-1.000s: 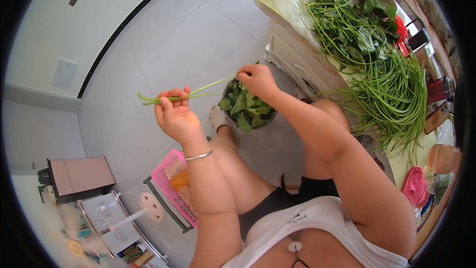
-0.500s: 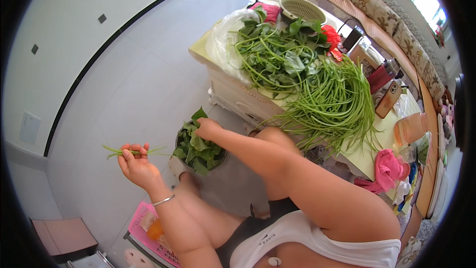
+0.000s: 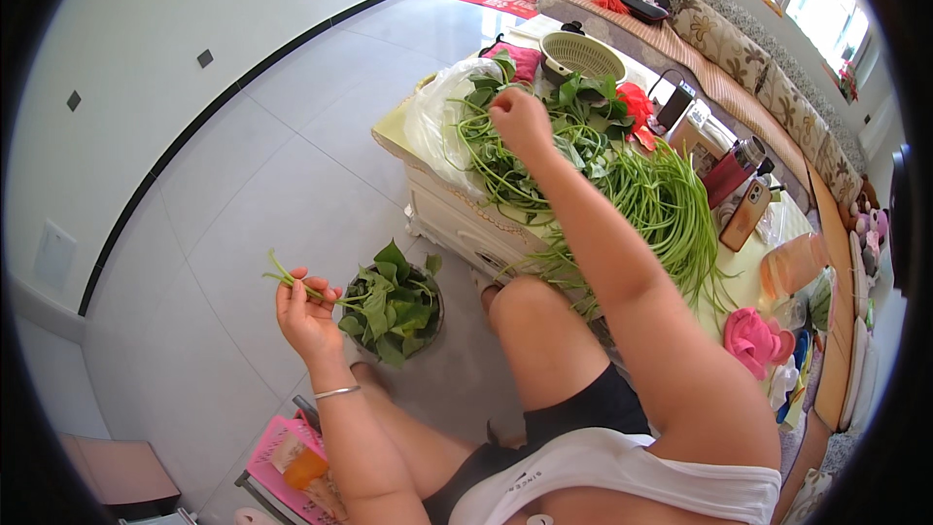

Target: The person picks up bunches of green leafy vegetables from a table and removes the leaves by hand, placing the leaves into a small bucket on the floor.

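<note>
Home: sofa (image 3: 748,49), tiled floor (image 3: 243,185)

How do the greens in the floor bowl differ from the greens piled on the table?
The greens in the bowl are mostly broad loose leaves; the pile on the table is largely long thin stems lying roughly parallel, with leaves at its far end. The bowl's heap is small and compact; the table pile spreads across much of the tabletop. The left hand holds stems beside the bowl; the right hand reaches into the table pile. Both are green.
</note>
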`<move>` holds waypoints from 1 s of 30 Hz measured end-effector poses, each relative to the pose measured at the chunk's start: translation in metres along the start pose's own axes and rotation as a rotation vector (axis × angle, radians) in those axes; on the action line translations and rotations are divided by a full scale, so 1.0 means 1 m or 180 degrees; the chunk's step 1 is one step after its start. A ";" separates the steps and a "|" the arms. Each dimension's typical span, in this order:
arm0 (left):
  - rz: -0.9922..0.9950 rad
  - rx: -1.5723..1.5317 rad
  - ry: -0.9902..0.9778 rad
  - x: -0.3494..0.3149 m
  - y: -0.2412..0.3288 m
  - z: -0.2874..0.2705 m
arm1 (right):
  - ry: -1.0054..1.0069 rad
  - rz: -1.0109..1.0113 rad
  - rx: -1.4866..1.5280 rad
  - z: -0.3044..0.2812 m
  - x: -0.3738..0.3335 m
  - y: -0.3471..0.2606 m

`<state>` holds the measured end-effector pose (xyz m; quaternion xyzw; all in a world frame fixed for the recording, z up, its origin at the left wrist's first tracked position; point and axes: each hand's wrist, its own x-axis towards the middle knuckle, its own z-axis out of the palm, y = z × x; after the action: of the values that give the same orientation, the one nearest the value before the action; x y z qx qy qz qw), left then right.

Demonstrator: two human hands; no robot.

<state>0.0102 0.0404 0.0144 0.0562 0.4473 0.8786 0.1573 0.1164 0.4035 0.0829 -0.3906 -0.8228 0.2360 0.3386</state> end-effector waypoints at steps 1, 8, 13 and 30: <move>0.0025 -0.0011 0.0029 0.000 0.002 -0.002 | -0.0055 0.0181 -0.0655 -0.006 0.014 0.005; -0.0361 -0.0354 -0.0204 0.010 -0.013 -0.003 | -0.0540 -0.0128 -0.0857 -0.006 0.063 0.081; -0.0707 -0.0433 -0.0307 0.010 -0.003 -0.009 | -0.0659 -0.0622 -0.0061 -0.027 0.065 0.028; -0.0873 -0.0645 -0.0598 0.009 -0.010 0.003 | 0.0126 -0.0362 0.1773 -0.113 0.102 -0.018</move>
<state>0.0045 0.0511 0.0082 0.0604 0.3434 0.8804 0.3214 0.1435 0.4891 0.2071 -0.2403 -0.7401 0.4260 0.4615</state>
